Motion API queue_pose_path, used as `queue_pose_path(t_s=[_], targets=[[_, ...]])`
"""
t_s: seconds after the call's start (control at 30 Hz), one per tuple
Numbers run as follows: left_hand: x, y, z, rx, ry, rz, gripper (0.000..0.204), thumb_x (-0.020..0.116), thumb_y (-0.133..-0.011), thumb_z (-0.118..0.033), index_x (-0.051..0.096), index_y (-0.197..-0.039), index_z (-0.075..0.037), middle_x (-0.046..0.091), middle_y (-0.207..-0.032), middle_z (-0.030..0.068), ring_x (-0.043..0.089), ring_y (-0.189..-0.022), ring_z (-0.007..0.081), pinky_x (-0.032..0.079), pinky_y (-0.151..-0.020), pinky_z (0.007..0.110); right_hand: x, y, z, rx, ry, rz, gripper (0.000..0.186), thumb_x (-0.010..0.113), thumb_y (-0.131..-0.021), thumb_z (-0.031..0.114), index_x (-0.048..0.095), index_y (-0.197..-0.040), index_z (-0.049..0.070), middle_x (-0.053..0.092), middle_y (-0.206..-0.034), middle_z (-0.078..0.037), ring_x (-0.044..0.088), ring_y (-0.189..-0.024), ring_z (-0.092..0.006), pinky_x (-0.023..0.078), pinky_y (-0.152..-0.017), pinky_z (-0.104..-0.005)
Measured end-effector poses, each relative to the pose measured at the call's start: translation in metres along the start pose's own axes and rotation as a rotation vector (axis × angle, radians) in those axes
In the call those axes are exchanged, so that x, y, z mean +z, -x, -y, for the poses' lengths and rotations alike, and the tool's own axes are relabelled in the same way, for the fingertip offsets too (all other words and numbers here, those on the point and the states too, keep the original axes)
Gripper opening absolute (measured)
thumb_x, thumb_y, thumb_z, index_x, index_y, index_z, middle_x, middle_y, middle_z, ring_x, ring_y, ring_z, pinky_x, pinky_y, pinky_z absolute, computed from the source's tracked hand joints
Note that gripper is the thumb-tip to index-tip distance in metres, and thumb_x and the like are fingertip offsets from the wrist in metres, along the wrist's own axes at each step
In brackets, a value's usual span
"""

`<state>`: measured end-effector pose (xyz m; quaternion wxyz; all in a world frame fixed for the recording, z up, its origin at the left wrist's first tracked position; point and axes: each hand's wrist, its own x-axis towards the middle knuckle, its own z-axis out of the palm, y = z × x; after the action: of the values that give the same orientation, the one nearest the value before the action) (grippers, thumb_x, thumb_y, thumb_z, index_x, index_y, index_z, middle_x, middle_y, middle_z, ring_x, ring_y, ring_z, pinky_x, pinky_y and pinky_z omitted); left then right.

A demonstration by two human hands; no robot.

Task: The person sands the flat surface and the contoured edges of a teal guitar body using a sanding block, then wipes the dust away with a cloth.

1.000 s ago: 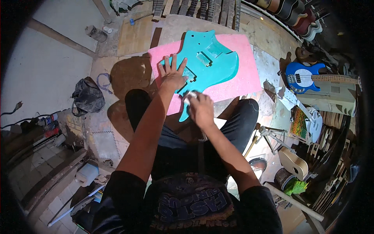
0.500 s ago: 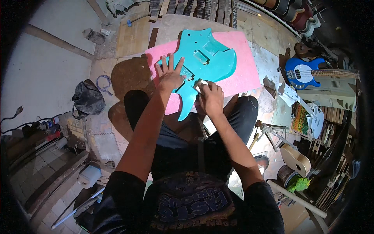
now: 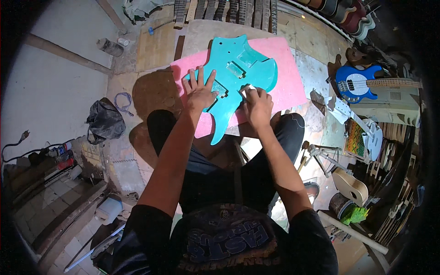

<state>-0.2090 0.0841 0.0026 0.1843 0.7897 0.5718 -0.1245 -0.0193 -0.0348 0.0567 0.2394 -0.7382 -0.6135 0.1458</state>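
Observation:
A turquoise electric guitar body (image 3: 238, 82) with routed cavities lies on a pink foam sheet (image 3: 291, 89) in front of my crossed legs. My left hand (image 3: 199, 91) rests flat on the body's left part, fingers spread over the surface beside a cavity. My right hand (image 3: 257, 106) is closed on a small whitish pad (image 3: 247, 90) against the lower right edge of the body. My fingers partly hide the pad.
Guitar necks (image 3: 224, 11) lie beyond the sheet. A blue bass (image 3: 362, 84), a white guitar (image 3: 371, 144), a natural guitar body (image 3: 348, 185) and a metal stand (image 3: 321, 156) are at my right. A black bag (image 3: 105, 121) and coiled cord (image 3: 123, 103) lie left.
My right hand with the pad has moved up and to the right along the body's lower edge. My left hand stays about where it was on the body.

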Motion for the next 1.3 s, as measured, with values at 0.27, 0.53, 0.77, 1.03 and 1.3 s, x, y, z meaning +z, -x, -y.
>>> queue_pose_path(t_s=[0.27, 0.53, 0.77, 1.03, 1.3], targets=[[-0.015, 0.002, -0.005, 0.004, -0.017, 0.101, 0.088, 0.055, -0.100, -0.056, 0.003, -0.168, -0.036, -0.015, -0.174, 0.0156, -0.014, -0.158, 0.0467, -0.001, -0.122, 0.070, 0.032, 0.058, 0.019, -0.175, -0.177, 0.269, 0.046, 0.075, -0.075, 0.011, 0.068, -0.120, 0.015, 0.059, -0.135, -0.017, 0.056, -0.113, -0.0401, 0.045, -0.094, -0.0518], [0.000, 0.002, -0.002, 0.022, 0.040, -0.001, 0.087, 0.063, -0.096, -0.052, 0.015, -0.167, -0.037, -0.008, -0.175, 0.0140, -0.011, -0.158, 0.0455, -0.001, -0.122, 0.070, 0.011, -0.023, -0.009, -0.018, 0.087, 0.057, 0.052, 0.075, -0.077, 0.008, 0.065, -0.128, 0.016, 0.059, -0.131, -0.017, 0.057, -0.110, -0.0406, 0.047, -0.090, -0.0515], [-0.011, 0.003, 0.001, 0.020, 0.029, 0.099, 0.088, 0.057, -0.100, -0.054, 0.003, -0.168, -0.036, -0.018, -0.173, 0.0155, -0.017, -0.157, 0.0464, -0.003, -0.122, 0.070, 0.035, 0.031, 0.012, -0.317, -0.058, 0.236, 0.052, 0.077, -0.074, 0.013, 0.066, -0.125, 0.016, 0.059, -0.127, -0.016, 0.056, -0.109, -0.0382, 0.046, -0.090, -0.0501], [-0.002, 0.000, -0.001, 0.029, 0.063, 0.014, 0.087, 0.064, -0.097, -0.050, 0.015, -0.167, -0.036, -0.009, -0.175, 0.0146, -0.012, -0.158, 0.0455, -0.003, -0.121, 0.070, 0.027, -0.009, 0.006, -0.127, 0.105, 0.074, 0.054, 0.075, -0.077, 0.013, 0.064, -0.130, 0.016, 0.058, -0.130, -0.016, 0.055, -0.112, -0.0404, 0.046, -0.092, -0.0520], [-0.002, 0.003, 0.006, 0.037, 0.051, 0.068, 0.089, 0.060, -0.099, -0.051, 0.005, -0.168, -0.035, -0.017, -0.173, 0.0187, -0.017, -0.156, 0.0492, -0.003, -0.119, 0.073, 0.027, -0.015, 0.008, -0.212, 0.067, 0.139, 0.053, 0.074, -0.079, 0.014, 0.063, -0.131, 0.015, 0.059, -0.133, -0.015, 0.056, -0.113, -0.0406, 0.047, -0.093, -0.0524]])
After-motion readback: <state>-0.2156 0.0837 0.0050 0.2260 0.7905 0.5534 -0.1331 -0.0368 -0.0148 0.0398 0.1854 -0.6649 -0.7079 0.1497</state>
